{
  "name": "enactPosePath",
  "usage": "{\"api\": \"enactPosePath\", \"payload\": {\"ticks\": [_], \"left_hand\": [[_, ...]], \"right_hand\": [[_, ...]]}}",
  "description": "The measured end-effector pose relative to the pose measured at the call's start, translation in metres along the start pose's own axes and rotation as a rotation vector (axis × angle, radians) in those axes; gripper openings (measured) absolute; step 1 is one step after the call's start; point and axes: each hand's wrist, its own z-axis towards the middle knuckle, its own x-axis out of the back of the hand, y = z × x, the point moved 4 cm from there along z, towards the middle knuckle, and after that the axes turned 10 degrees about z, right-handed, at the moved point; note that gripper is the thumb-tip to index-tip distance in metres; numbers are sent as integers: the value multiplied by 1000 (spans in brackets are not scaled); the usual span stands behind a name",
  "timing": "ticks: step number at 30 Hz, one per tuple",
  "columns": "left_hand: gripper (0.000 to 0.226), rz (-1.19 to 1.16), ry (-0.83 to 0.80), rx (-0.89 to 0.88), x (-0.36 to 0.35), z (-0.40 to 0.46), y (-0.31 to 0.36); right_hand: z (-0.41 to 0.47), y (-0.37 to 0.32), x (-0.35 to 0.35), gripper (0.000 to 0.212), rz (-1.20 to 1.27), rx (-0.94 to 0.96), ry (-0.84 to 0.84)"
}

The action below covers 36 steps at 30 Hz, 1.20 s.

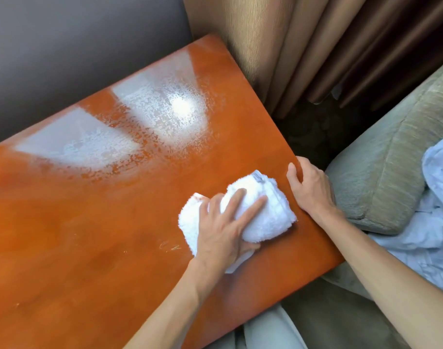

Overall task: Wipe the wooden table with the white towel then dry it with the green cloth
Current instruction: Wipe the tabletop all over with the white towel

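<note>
The wooden table fills the left and middle of the view, its orange top shiny, with wet streaks and glare at the far side. A bunched white towel lies on the table near its right edge. My left hand lies on top of the towel and grips it, fingers spread over it and thumb tucked against its near side. My right hand holds the table's right edge, thumb on the top and fingers curled over the side. No green cloth is in view.
A grey-green upholstered armchair stands close to the table's right edge, with a crumpled pale blue fabric on its seat. Brown curtains hang behind the table's far right corner. A dark wall runs along the far side.
</note>
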Motion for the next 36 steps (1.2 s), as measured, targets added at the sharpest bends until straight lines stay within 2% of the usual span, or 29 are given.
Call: {"api": "enactPosePath", "payload": {"ticks": [5, 9, 12, 15, 19, 24, 28, 30, 33, 36], "left_hand": [[93, 36, 9, 207, -1, 68, -62], [93, 87, -65, 385, -2, 137, -113], [91, 90, -71, 542, -6, 165, -121], [89, 135, -86, 601, -7, 166, -107], [94, 100, -83, 539, -2, 137, -75], [96, 18, -11, 340, 5, 66, 9], [78, -62, -50, 214, 8, 3, 83], [76, -64, -71, 167, 7, -18, 106], [93, -34, -107, 92, 2, -28, 110], [96, -36, -101, 101, -1, -19, 97]], "right_hand": [[0, -2, 1, 33, 13, 23, -1], [0, -1, 1, 43, 24, 32, -10], [0, 4, 0, 50, 22, 38, -16], [1, 8, 1, 46, 63, 28, -42], [4, 12, 4, 47, 188, -64, -150], [3, 26, 10, 50, 353, -219, -289], [-4, 33, 9, 49, 396, -227, -316], [-8, 36, 7, 53, 400, -221, -349], [-13, 42, 8, 57, 404, -220, -381], [-14, 51, 9, 62, 468, -287, -402]]}}
